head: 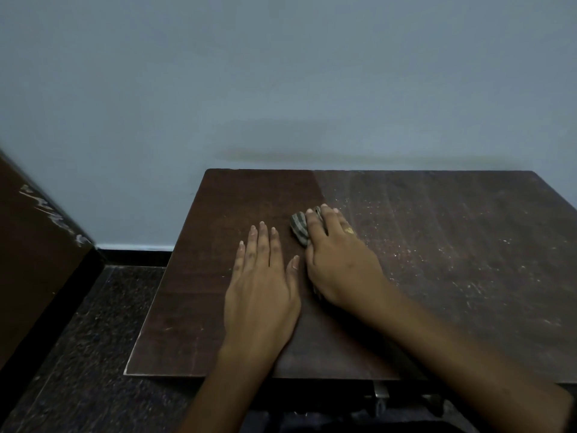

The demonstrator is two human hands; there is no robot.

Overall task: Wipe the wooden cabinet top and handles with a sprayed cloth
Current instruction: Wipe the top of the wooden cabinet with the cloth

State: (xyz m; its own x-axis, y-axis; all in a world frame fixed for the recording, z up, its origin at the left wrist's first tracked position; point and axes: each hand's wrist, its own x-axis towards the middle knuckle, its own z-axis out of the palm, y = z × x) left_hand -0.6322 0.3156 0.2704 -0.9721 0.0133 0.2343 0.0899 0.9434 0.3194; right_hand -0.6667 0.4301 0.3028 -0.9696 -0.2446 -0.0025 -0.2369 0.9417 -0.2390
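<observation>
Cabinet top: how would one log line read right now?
right hand presses striped cloth | left hand flat | cabinet top right side dusty

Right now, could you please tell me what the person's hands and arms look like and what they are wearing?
Both forearms are bare, with no sleeves in view. The right hand wears a gold-coloured ring on one finger. The left hand shows no ring, watch or glove. The fingernails on both hands are fairly long and look unpainted.

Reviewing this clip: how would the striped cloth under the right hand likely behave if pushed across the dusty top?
The cloth looks soft and bunched, so it would probably deform rather than slide stiffly. Pressed flat under the right hand, it likely drags dust along the cabinet top.
</observation>
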